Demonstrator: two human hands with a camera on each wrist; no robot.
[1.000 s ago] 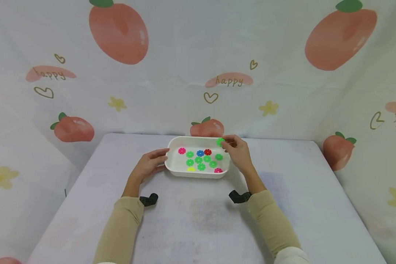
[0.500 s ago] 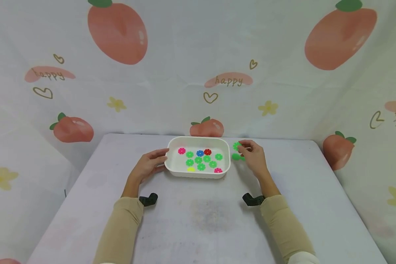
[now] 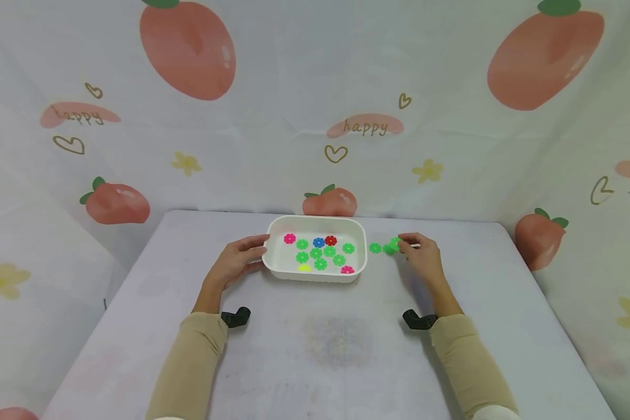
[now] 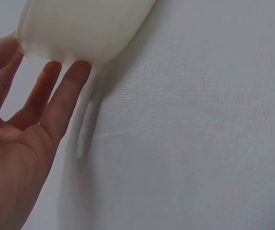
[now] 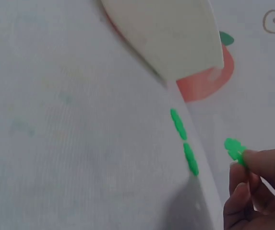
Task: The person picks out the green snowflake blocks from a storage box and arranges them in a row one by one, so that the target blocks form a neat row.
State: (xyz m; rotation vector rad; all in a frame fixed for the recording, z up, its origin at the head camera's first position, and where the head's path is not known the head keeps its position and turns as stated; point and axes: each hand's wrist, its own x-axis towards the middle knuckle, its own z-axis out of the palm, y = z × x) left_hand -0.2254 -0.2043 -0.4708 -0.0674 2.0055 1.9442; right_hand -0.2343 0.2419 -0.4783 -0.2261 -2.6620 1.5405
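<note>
Your right hand [image 3: 422, 256] has carried a green flower disc [image 5: 234, 149] out of the white tray [image 3: 315, 275] and now pinches it, seemingly on edge, just beside two green discs [image 5: 184, 141] lying flat in a row on the desk [image 3: 336, 344]. The disc is round, so has no long axis. Your left hand [image 3: 236, 263] rests straight fingers [image 4: 63, 98] against the tray's wall.

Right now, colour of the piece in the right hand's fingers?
Bright green piece, clearest in the right wrist view.
</note>
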